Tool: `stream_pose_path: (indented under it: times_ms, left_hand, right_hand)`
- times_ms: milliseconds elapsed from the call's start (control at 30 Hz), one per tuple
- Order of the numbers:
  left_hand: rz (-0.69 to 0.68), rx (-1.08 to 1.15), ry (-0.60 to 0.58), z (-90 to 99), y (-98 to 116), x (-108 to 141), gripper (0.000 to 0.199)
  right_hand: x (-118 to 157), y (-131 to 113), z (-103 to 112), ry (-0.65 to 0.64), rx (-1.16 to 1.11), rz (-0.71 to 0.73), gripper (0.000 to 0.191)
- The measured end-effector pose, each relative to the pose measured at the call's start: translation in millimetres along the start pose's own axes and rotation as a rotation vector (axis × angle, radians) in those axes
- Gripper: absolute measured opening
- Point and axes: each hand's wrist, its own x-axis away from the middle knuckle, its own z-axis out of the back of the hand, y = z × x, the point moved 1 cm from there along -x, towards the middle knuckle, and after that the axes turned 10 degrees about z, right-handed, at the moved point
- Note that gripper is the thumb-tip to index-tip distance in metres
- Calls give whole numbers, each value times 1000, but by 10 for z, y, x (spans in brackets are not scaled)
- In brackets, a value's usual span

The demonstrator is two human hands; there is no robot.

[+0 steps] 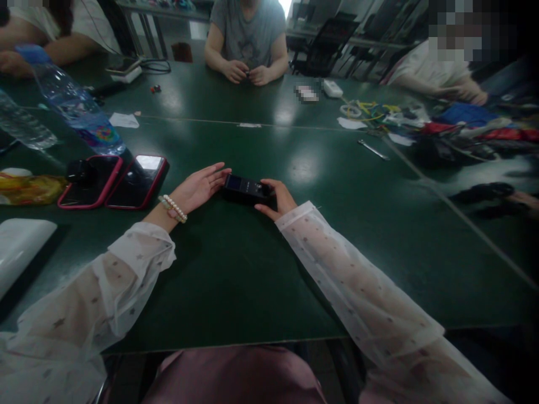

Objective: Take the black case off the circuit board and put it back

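Black in my remote view, the small device (242,191) is near frame centre, the right hand (281,200) clamping its fingers on one end, the left hand (197,189) reaching with outstretched fingers beside the other.

by my left hand (197,189): bracelet (173,209) of pale round beads with a pinkish piece | my left sleeve (90,297): sheer white, loose, grey stars | my right sleeve (356,278): same sheer white, small dark marks | my lap: dusty-pink cloth (236,377)
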Motion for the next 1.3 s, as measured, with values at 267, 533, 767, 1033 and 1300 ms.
stream_pose_path:
  times_ms: [267,533,767,1033,1300]
  left_hand:
    - [3,-7,14,-10,2,4,20]
    - [4,-2,11,6,3,-6,22]
    - [1,-1,-5,11,0,-5,21]
    - [-4,-7,13,-14,3,12,22]
    - [-6,11,-1,-13,-7,23,25]
  right_hand:
    - [2,45,-8,-24,46,49,69]
    - [-1,38,-6,-10,32,52,64]
    - [5,46,-23,2,33,23,64]
    - [17,102,-49,28,6,38,62]
    - [10,47,-7,168,-76,27,59]
